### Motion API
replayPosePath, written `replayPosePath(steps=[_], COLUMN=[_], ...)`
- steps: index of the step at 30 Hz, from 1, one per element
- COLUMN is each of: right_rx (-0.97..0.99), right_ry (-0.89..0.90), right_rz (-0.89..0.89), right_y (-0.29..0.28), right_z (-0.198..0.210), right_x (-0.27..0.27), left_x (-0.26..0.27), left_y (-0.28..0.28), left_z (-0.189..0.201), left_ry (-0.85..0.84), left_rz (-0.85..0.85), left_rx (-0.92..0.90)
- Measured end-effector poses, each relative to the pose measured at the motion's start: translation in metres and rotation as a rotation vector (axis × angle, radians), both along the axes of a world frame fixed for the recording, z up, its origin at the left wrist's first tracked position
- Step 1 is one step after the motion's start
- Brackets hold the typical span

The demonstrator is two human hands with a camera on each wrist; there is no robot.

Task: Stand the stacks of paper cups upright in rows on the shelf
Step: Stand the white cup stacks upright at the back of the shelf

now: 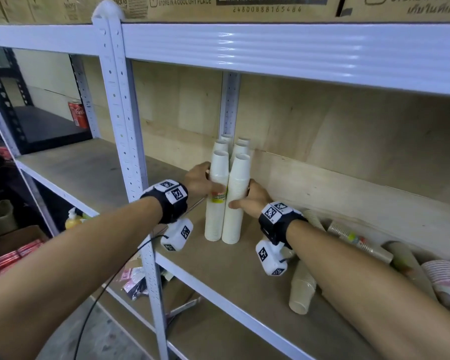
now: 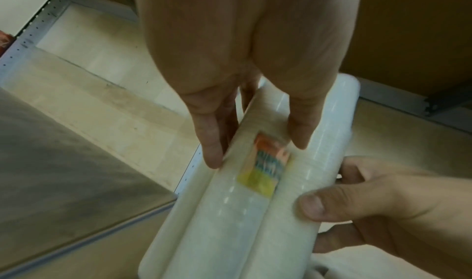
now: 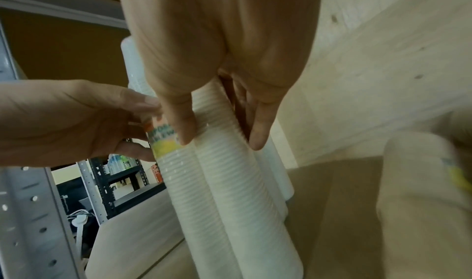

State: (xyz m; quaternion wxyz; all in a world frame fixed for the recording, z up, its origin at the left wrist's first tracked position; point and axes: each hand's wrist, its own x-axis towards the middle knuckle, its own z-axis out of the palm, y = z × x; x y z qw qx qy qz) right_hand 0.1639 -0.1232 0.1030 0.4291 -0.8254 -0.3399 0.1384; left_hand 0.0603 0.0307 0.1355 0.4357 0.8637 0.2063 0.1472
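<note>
Both hands, left hand [image 1: 199, 179] and right hand [image 1: 252, 201], flank upright cup stacks [image 1: 227, 203].

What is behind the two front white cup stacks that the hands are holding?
Four more white stacks stand behind in two rows, near the shelf's back post. Only their tops show; the front stacks hide their bases.

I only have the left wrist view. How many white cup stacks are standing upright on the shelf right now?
Observer: Six white stacks, in two rows of three, per the head view.
Operator: Is anything left to stand up?
Observer: Yes, brown stacks and a patterned stack lie on the shelf to the right.
Operator: What is my right hand doing?
Observer: The right hand wraps the front right stack; the left hand grips the labelled front left stack.
</note>
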Motion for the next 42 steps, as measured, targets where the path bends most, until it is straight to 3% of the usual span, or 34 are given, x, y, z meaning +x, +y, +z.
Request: replayPosePath(steps=[6,12,28,34,42], right_rx=[-0.029,-0.095,-0.134,-0.192,-0.195], right_ry=[-0.206,-0.4,-0.426,-0.39,-0.466], right_rz=[0.014,0.009,-0.013,0.084,-0.019], right_y=[-0.005,-0.005,0.006,0.01,0.012], right_z=[0.059,0.1,0.105,0.108,0.11], right_x=[0.005,0.002,0.003,0.006,0.004], left_x=[0.001,0.004,0.003,0.001,0.001], left_y=[0.0,-0.001,-0.005,-0.007,-0.007], left_z=[0.055,0.068,0.065,0.066,0.065], left_ry=[-0.089,-0.03,-0.082,-0.09,-0.086], left_rz=[0.035,0.01,-0.017,-0.028,-0.015], left_rx=[-0.005,0.058,0.003,0.005,-0.002])
